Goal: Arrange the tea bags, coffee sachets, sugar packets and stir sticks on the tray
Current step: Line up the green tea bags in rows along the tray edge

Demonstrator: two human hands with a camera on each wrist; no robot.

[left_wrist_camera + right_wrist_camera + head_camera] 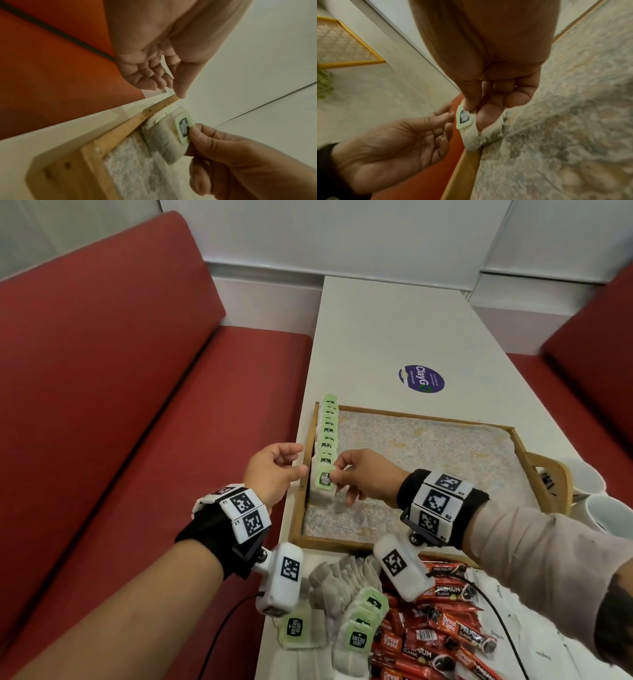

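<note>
A: What is lying lowest in the frame?
B: Loose tea bags (329, 607) and red coffee sachets (435, 631).

A: And the hands?
B: Mid-frame, the right hand (366, 477) is pinching 1 tea bag (323, 486) at the tray (404, 546)'s left rim; the left hand (274, 474) is hovering loosely curled, holding nothing. A row of bags (329, 429) is running toward upper centre.

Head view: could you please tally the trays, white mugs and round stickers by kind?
wooden tray: 1
white mugs: 2
round purple sticker: 1
Total: 4

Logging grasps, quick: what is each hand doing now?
Left hand: open, holds nothing.
Right hand: pinches a tea bag by its tag.
</note>
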